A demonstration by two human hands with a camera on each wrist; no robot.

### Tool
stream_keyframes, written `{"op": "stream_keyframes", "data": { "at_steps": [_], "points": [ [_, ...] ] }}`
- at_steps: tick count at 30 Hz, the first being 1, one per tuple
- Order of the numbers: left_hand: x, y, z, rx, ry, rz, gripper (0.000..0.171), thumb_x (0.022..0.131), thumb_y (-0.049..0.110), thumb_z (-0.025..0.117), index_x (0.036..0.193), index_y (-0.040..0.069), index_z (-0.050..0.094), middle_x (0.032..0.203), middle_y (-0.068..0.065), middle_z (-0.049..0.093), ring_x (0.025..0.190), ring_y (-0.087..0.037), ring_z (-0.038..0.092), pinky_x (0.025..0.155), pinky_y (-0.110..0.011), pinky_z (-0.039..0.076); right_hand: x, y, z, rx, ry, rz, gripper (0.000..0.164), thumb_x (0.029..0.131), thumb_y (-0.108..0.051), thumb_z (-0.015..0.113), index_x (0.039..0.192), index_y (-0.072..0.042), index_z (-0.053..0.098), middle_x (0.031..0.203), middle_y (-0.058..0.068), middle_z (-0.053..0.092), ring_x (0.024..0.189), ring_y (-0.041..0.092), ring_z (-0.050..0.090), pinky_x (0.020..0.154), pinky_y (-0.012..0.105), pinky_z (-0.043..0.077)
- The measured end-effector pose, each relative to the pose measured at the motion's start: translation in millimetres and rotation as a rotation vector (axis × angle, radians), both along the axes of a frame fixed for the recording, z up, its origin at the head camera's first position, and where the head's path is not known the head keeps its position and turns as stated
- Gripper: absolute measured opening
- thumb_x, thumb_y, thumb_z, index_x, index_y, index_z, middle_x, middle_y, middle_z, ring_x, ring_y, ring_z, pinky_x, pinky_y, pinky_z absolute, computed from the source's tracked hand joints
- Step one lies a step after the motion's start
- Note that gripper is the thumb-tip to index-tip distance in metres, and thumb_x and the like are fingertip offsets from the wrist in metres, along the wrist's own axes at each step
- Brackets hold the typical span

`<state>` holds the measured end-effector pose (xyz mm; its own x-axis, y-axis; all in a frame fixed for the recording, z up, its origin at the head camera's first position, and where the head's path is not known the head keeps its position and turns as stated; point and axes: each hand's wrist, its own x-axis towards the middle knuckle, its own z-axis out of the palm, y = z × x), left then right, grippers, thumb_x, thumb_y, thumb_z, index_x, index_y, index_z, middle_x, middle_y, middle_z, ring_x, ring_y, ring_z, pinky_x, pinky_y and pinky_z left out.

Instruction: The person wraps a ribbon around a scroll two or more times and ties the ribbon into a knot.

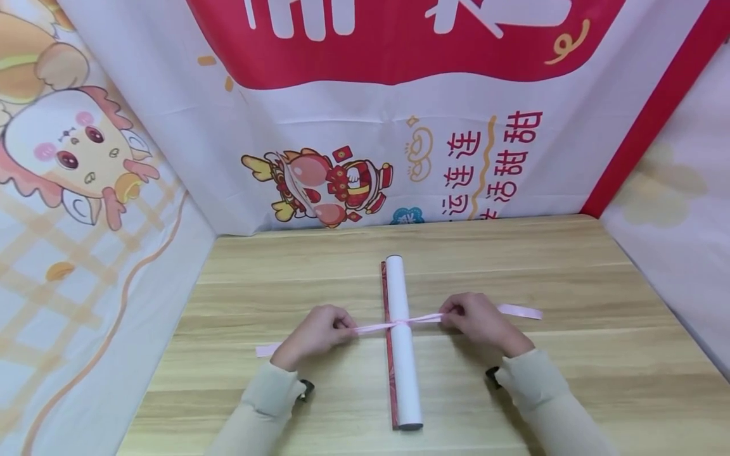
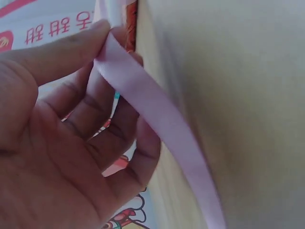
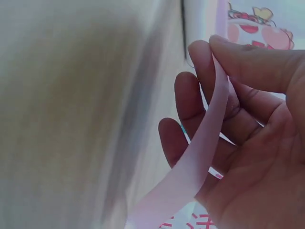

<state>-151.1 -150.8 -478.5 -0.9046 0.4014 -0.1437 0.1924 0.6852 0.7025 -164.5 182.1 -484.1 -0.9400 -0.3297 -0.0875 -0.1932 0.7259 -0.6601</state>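
A white rolled-up scroll (image 1: 406,373) with a red patterned strip (image 1: 392,380) along its left side lies lengthwise on the table. Around its middle runs a pink ribbon (image 1: 399,323), crossed on top and stretched out to both sides. To the left of the roll, my left hand (image 1: 318,332) pinches one length of ribbon between thumb and index finger; its tail (image 2: 157,114) hangs past the palm. On the other side my right hand (image 1: 476,320) pinches the opposite length, and that tail (image 3: 200,148) trails down past the fingers.
The wooden table (image 1: 296,266) meets a printed cloth backdrop (image 1: 342,101) at its far edge. Patterned cloth (image 1: 85,266) hangs at the left and paler cloth (image 1: 673,240) at the right. Ribbon ends (image 1: 520,311) extend beyond the hands.
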Motion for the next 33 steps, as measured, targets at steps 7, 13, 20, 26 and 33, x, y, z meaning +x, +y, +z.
{"op": "stream_keyframes", "data": {
  "at_steps": [7,13,20,26,33],
  "points": [
    [-0.2,-12,3.6,-0.025,-0.063,-0.017,0.010,0.081,0.021,0.072,0.080,0.012,0.069,0.071,0.004,0.062,0.063,-0.011,0.052,0.055,-0.027,0.045,-3.2,0,1.0,-0.020,-0.050,-0.003,0.006,0.086,-0.019,0.067,0.084,-0.014,0.069,0.073,-0.001,0.062,0.065,0.013,0.052,0.059,0.028,0.046],
    [1.7,-17,4.6,-0.062,-0.065,-0.012,0.009,0.080,0.021,0.073,0.078,0.013,0.069,0.069,0.006,0.062,0.063,-0.011,0.052,0.057,-0.028,0.044,-3.5,0,1.4,-0.002,-0.056,0.009,0.006,0.087,-0.018,0.066,0.082,-0.015,0.068,0.072,-0.002,0.062,0.066,0.013,0.052,0.060,0.029,0.046],
    [0.8,-12,3.7,-0.085,-0.043,-0.037,0.011,0.082,0.024,0.072,0.077,0.014,0.068,0.068,0.006,0.060,0.060,-0.010,0.051,0.054,-0.026,0.043,-4.7,2,2.8,0.048,-0.059,0.004,0.007,0.088,-0.020,0.065,0.084,-0.015,0.067,0.072,-0.003,0.059,0.067,0.013,0.051,0.061,0.030,0.045],
    [7.5,-16,1.7,-0.023,-0.111,-0.080,0.013,0.085,0.024,0.068,0.082,0.012,0.069,0.071,0.000,0.066,0.057,-0.007,0.049,0.051,-0.021,0.040,-0.7,4,1.6,0.034,-0.107,-0.001,0.006,0.089,-0.018,0.063,0.087,-0.014,0.065,0.076,0.001,0.060,0.068,0.014,0.051,0.062,0.030,0.045],
    [20.6,-24,6.7,0.040,-0.216,-0.197,0.019,0.085,0.032,0.068,0.088,0.014,0.073,0.076,0.001,0.068,0.062,-0.008,0.050,0.059,-0.023,0.040,3.2,7,-2.2,0.030,-0.122,-0.017,0.003,0.089,-0.017,0.063,0.088,-0.016,0.065,0.077,-0.001,0.061,0.069,0.015,0.052,0.062,0.030,0.046]
  ]
}}
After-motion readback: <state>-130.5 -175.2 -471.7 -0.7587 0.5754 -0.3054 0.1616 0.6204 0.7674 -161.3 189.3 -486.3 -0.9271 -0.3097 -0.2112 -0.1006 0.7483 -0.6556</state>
